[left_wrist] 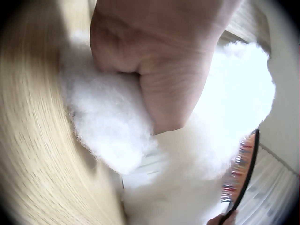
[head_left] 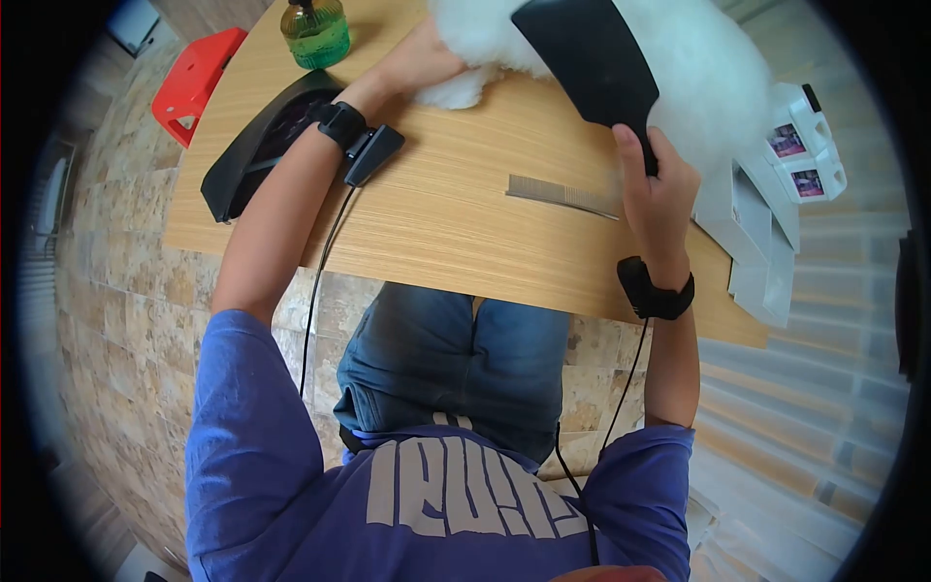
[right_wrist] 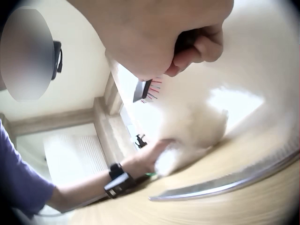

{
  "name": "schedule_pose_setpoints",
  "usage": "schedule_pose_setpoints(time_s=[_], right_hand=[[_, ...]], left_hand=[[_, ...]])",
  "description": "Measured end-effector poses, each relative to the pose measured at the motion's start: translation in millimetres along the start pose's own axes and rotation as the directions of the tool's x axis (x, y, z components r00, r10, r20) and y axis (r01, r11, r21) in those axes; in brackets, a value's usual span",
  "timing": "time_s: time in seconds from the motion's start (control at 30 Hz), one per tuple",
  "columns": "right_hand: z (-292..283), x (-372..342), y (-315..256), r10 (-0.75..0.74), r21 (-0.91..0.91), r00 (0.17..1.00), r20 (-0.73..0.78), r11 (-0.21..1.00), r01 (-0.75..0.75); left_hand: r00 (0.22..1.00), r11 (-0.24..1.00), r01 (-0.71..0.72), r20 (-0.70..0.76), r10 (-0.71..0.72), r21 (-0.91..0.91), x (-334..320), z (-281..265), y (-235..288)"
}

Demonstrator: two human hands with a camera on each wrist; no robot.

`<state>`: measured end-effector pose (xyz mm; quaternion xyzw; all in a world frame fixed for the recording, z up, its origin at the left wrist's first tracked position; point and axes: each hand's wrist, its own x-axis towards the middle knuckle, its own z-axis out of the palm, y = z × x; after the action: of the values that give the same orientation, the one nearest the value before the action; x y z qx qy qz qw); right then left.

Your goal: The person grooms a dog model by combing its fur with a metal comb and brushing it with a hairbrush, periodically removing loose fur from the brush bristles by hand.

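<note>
A white fluffy body [head_left: 727,87] lies at the far side of the wooden table [head_left: 427,213], partly out of the head view. My left hand [head_left: 427,60] grips a leg-like tuft [left_wrist: 110,124] of it, fingers buried in the fluff. In my right hand [head_left: 664,199] is the handle of a black paddle brush [head_left: 606,63], its back turned up over the white fluff. Coloured bristles [left_wrist: 237,171] on its orange face show in the left wrist view. A metal comb [head_left: 558,194] lies on the table between my forearms, left of the right hand.
Beside my left forearm lies a black case [head_left: 257,145], with a bottle of green liquid [head_left: 318,39] behind it. White boxes [head_left: 747,228] and a white plastic container [head_left: 815,145] stand at the right edge. A red stool [head_left: 197,82] is beyond the left edge. Cables trail from both wrists.
</note>
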<state>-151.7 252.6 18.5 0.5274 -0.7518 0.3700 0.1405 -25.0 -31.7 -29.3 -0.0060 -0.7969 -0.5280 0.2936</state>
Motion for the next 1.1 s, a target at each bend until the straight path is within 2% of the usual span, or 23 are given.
schedule_pose_setpoints(time_s=[0.03, 0.07, 0.17, 0.23, 0.27, 0.33, 0.37, 0.43, 0.47, 0.53, 0.67, 0.7, 0.77, 0.83, 0.87, 0.93, 1.1], right_hand=[[2.1, -3.8, 4.3, -0.033, -0.017, 0.999, 0.029, 0.999, 0.033], [2.9, -7.0, 7.5, -0.065, -0.033, 0.996, 0.060, 0.997, 0.067], [-2.8, -18.7, 10.3, -0.028, -0.109, 0.988, 0.153, 0.993, 0.045], [-3.5, -28.2, 22.1, -0.044, -0.132, 0.986, 0.161, 0.989, 0.066], [-5.3, -31.2, 27.0, -0.060, -0.156, 0.984, 0.165, 0.984, 0.086], [-15.3, -36.5, 29.0, -0.019, -0.167, 0.981, 0.191, 0.985, 0.052], [-20.4, -38.8, 28.1, 0.025, -0.179, 0.976, 0.216, 0.984, 0.015], [-30.2, -44.0, 28.3, 0.036, -0.242, 0.972, 0.231, 0.970, 0.021], [-35.3, -46.8, 28.9, 0.056, -0.308, 0.969, 0.240, 0.951, 0.022], [-42.6, -52.7, 32.1, 0.071, -0.313, 0.970, 0.234, 0.950, 0.006], [-54.8, -60.5, 44.1, 0.106, -0.302, 0.964, 0.245, 0.953, -0.029], [-56.0, -63.8, 45.9, 0.101, -0.301, 0.964, 0.247, 0.953, -0.022], [-58.4, -70.2, 46.7, 0.009, -0.264, 0.988, 0.155, 0.964, 0.033], [-64.2, -72.9, 41.6, 0.034, -0.244, 0.985, 0.169, 0.970, 0.008], [-67.9, -74.2, 37.8, 0.066, -0.228, 0.983, 0.173, 0.973, -0.025], [-75.0, -76.5, 26.9, 0.104, -0.230, 0.978, 0.183, 0.971, -0.060], [-95.8, -73.9, -13.6, 0.180, -0.265, 0.956, 0.232, 0.957, -0.115]], left_hand=[[1.000, 0.996, 0.003, 0.001, -0.003, 0.087, -0.7, -0.1, 0.5], [1.000, 0.996, 0.011, -0.006, -0.011, 0.090, -2.3, -0.4, -2.9], [0.999, 0.993, 0.001, -0.045, 0.004, 0.115, -6.7, 1.2, -2.8], [0.995, 0.996, 0.092, 0.029, -0.092, -0.002, -4.9, 0.0, 4.8], [0.995, 0.996, 0.092, 0.026, -0.092, -0.002, -3.8, 1.9, -0.4], [0.974, 0.957, -0.189, -0.081, 0.211, 0.221, -0.7, 5.6, -4.8], [0.974, 0.956, -0.187, -0.087, 0.211, 0.225, 0.7, 5.9, -0.4], [0.997, 0.989, 0.082, 0.011, -0.081, -0.121, 2.6, 6.0, 10.0], [0.997, 0.989, 0.083, 0.006, -0.083, -0.122, 1.5, 6.3, 8.1], [0.987, 0.984, -0.132, -0.075, 0.142, 0.122, 1.0, 7.1, 3.3], [0.989, 0.987, -0.135, -0.050, 0.139, 0.087, 2.6, 4.7, 1.8], [0.985, 0.979, -0.155, -0.054, 0.163, 0.130, 1.9, 4.2, 2.2], [0.980, 0.969, -0.172, -0.066, 0.186, 0.175, 4.0, 2.4, 1.3], [0.999, 0.998, -0.038, 0.016, 0.037, 0.045, 8.8, 1.2, 0.1], [0.999, 0.998, -0.035, 0.014, 0.034, 0.043, 7.4, 2.1, -1.2], [0.961, 0.959, -0.267, -0.046, 0.272, 0.096, 4.5, 4.6, 0.4], [0.965, 0.968, -0.242, -0.082, 0.248, 0.069, 3.3, 6.4, 6.1]])
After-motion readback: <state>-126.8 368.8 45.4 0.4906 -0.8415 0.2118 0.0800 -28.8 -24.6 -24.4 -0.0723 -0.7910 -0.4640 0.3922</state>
